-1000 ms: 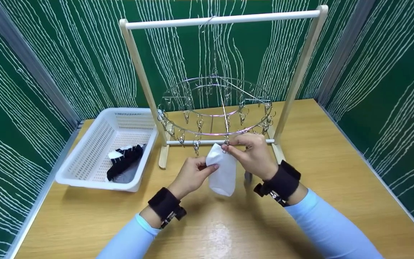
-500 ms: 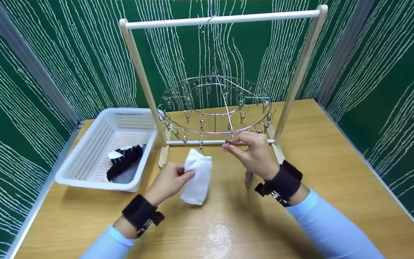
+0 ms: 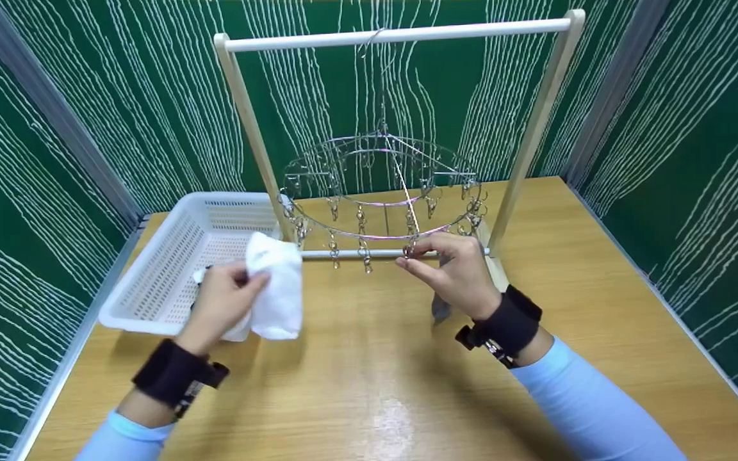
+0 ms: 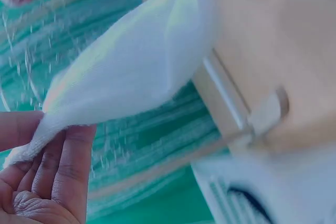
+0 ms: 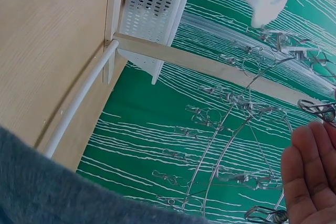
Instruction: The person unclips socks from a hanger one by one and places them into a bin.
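Note:
My left hand (image 3: pixel 225 296) pinches a white sock (image 3: pixel 277 291) at its edge and holds it in the air beside the white basket. In the left wrist view the sock (image 4: pixel 131 59) stretches out from between thumb and fingers. My right hand (image 3: pixel 462 275) pinches a small metal clip (image 3: pixel 410 250) on the front rim of the round clip hanger (image 3: pixel 369 237). The clip (image 5: pixel 319 109) also shows at the fingertips in the right wrist view. Behind the right hand hangs a grey piece of cloth (image 3: pixel 441 308), mostly hidden in the head view.
A white perforated basket (image 3: pixel 151 282) stands on the left of the wooden table (image 3: pixel 369 384), its dark contents partly covered by my left hand. The hanger hooks over the top bar (image 3: pixel 459 31) of a wooden rack. Green walls (image 3: pixel 696 160) with white lines surround the table.
My left hand has carried the white sock away from the clip, leftward to the basket's right edge. The right hand has stayed on the clip. The hanger has turned slightly.

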A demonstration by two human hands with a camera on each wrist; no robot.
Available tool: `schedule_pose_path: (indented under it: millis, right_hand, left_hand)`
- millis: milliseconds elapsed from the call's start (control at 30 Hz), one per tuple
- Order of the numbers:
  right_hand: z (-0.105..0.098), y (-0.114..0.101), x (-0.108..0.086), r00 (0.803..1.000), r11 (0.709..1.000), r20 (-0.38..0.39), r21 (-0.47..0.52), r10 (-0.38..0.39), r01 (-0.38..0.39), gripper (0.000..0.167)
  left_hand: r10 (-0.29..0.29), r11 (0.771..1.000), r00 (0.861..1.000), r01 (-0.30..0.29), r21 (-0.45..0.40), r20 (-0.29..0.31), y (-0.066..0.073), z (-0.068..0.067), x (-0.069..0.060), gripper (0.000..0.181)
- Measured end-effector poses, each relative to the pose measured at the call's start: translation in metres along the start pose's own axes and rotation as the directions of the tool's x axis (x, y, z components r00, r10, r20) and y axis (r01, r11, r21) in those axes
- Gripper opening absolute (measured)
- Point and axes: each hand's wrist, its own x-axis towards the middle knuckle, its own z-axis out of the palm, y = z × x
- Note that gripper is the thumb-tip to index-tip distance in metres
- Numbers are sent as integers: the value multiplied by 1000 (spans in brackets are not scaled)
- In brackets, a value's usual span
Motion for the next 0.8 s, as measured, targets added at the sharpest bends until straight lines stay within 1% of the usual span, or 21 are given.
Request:
schedule_pose_path:
  millis: [100,200,333,400,467,567,700,800]
  right_hand:
    - [-1,-1,0,1000,1000,4,-3,9,-9,12]
    - [-2,-1,0,1000,1000,12,-21,3,-3,12]
    - [-2,-1,1,1000,1000,18,-29,-11,12,11]
    - [-2,-1,1,1000,1000,23,-25,-13,14,10]
    - [-2,-1,2,999,1000,29,-22,-16,17,10]
    - [-2,-1,2,999,1000,32,-18,-17,17,10]
    - [-2,-1,1,999,1000,27,-11,-16,17,10]
    - [-2,-2,1,999,1000,27,3,-18,18,11]
  left_hand:
    - [-1,1000,999,2,11,-32,-2,-18,7,22]
    - [0,999,999,2,32,-50,-5,-34,16,25]
    - [-22,998,999,25,59,-49,-10,-53,29,32]
    - [-32,997,998,36,70,-58,-12,-60,35,34]
    - [-34,995,997,40,94,-65,-16,-66,41,35]
    - [-20,987,998,30,157,-65,-23,-74,50,34]
    - [-9,970,999,16,242,-32,-33,-79,61,32]
    - [-18,960,1000,19,278,-5,-42,-81,69,32]
